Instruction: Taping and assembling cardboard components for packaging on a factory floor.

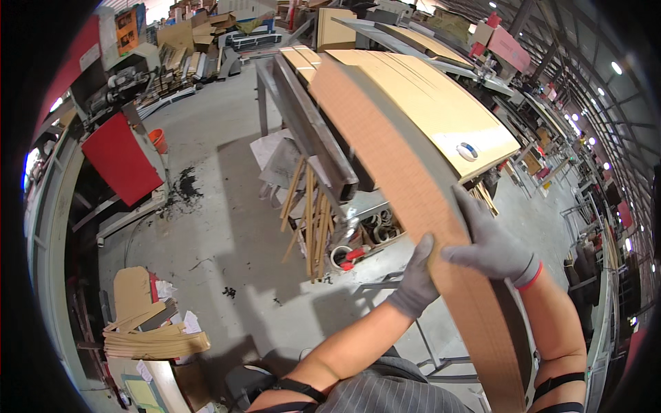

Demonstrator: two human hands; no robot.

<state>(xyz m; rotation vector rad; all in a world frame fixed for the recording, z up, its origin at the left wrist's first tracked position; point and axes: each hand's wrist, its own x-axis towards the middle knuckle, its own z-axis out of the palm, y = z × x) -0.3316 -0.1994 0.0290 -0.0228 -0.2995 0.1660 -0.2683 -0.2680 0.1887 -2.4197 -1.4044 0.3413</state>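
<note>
The long board [413, 199] runs off the lower edge, hiding the left hand's [415, 279] fingertips.

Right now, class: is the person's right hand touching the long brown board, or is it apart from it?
Touching. The head view shows the right hand, in a grey glove, lying flat on the long brown board, fingers spread over its face and edge.

There was only one view, from a camera worn on the person's head, looking steeply down and forward over the chest. It sat close: the forearms rose from the lower edge, and the left hand [415, 279] and right hand [492, 244] filled the lower middle on a long board [406, 179]. The wide lens bent straight lines near the rim and darkened the corners. Farther off it took in the concrete floor [213, 227] and a workbench [441, 110] ahead.
</note>
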